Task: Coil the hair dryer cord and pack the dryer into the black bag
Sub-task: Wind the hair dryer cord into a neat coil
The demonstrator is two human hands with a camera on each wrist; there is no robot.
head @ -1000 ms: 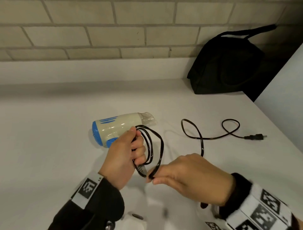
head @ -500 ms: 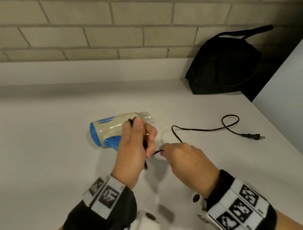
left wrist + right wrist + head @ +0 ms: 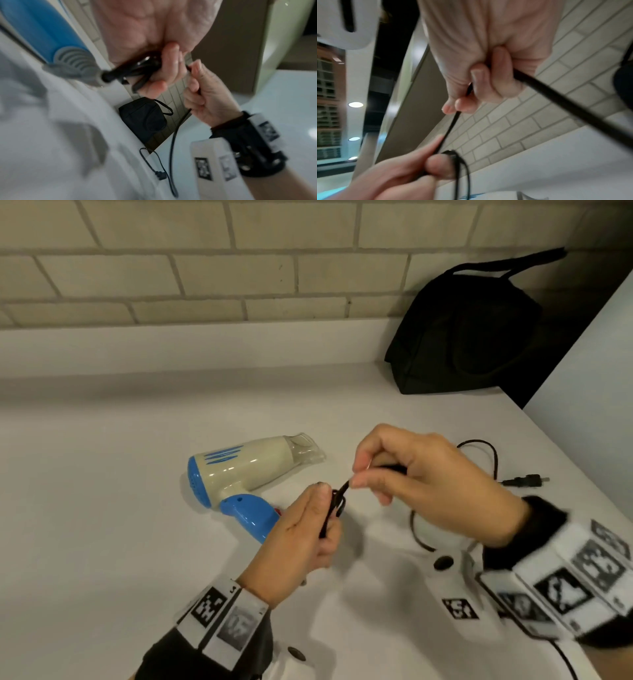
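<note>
The left hand (image 3: pixel 301 539) grips a small bunch of cord (image 3: pixel 337 501) loops. The right hand (image 3: pixel 428 484) pinches the cord, lifted beside it. Some cord and the plug (image 3: pixel 524 481) lie loose on the tabletop (image 3: pixel 102 508). The hair dryer (image 3: pixel 246 470) waits there. Far back, the black bag (image 3: pixel 469 337) isn't packed yet.

Dim, soft indoor light; faint shadows on counter (image 3: pixel 102 474). Wrist views motion-blurred, edges warped; ceiling lamps glare.

The white counter (image 3: pixel 102 491) bears the hair dryer (image 3: pixel 239 470), the cord's plug (image 3: pixel 524 481) and the black bag (image 3: pixel 472 337).
</note>
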